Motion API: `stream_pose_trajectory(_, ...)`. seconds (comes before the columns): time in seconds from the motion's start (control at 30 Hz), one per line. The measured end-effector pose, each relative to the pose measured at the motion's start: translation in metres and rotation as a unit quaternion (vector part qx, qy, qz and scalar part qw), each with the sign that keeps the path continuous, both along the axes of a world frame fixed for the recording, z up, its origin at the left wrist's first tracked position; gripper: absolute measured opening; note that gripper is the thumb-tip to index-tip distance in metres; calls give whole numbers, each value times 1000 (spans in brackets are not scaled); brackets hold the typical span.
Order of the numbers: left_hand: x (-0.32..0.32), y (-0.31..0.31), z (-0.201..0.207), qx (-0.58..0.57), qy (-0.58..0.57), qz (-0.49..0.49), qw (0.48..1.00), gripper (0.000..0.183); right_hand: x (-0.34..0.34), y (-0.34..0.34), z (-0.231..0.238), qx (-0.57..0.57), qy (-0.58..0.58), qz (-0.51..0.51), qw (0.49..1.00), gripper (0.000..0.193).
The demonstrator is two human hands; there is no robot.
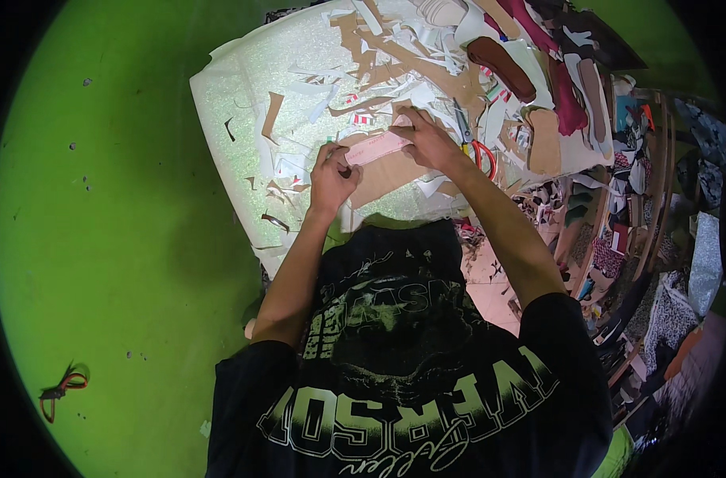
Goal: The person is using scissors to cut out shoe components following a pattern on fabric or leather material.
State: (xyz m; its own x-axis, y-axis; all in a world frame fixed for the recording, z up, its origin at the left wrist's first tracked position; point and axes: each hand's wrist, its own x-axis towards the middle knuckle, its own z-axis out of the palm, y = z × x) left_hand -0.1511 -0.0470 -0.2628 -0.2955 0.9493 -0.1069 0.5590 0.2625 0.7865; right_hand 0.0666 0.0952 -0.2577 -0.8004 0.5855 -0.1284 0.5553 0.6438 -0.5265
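A pale pink strip (376,148) with faint markings stretches between my two hands, lying over a brown sheet of card-like material (388,177). The fingers of my left hand (333,182) close on its left end, and a small dark spot shows by the fingertips. At the other end my right hand (428,143) pinches the strip from above, fingers bent. Just right of that hand lie scissors (482,157) with red-orange handles, their blades pointing away from me. Brown and white offcuts (379,84) are heaped beyond the strip.
Everything lies on a pale, glittery tabletop (235,88). At its right are stacked brown sole-shaped pieces (502,68), tan ones (544,142) and dark red material (568,99). Shelves of fabric scraps (637,199) stand farther right. A green wall (100,239) borders the left, with red-handled scissors (62,389) against it.
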Motion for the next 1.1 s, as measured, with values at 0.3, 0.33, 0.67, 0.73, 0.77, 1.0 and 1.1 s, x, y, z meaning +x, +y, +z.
stream_pose_trajectory(0.3,-12,-2,-11,22,-14,-34,999,37,-3,12,0,36,3,68,997,45)
stream_pose_trajectory(0.33,-14,-3,-12,32,-28,-42,998,36,-4,12,-1,52,-5,79,995,46)
stream_pose_trajectory(0.67,-20,-9,-16,43,-47,-44,997,37,-11,9,-2,20,-77,73,994,46)
stream_pose_trajectory(0.73,-17,-7,-12,36,-39,-44,998,36,-10,10,-4,30,-82,78,993,45)
stream_pose_trajectory(0.77,-17,-5,-10,27,-31,-45,998,36,-9,10,-4,30,-83,78,993,45)
stream_pose_trajectory(1.0,-10,1,0,-44,18,-38,998,42,-16,10,5,37,-91,62,993,49)
stream_pose_trajectory(1.1,-6,3,-2,27,131,-27,991,45,-24,1,15,36,-99,37,994,48)
